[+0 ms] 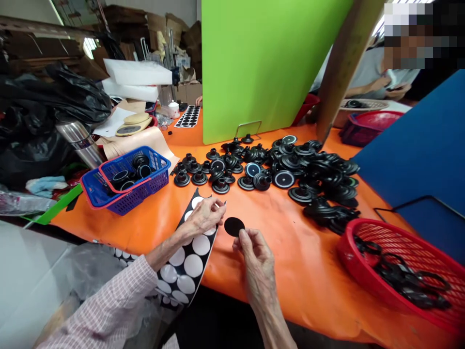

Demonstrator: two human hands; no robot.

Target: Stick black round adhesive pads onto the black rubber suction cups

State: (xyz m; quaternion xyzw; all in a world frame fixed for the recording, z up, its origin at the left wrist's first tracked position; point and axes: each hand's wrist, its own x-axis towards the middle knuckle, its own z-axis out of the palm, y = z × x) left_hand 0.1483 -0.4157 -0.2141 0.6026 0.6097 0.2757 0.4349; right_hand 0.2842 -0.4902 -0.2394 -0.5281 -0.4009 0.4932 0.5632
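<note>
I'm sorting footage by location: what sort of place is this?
Probably a small assembly workshop: a heap of black round parts, a sheet with white circles, and stacked cardboard behind.

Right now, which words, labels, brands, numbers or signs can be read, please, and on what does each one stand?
No text can be read anywhere.
Black disc in the right hand: no lettering visible.
Sheet with white circles: no lettering visible.
Black parts with pale rings: any marks are too small to read.
</note>
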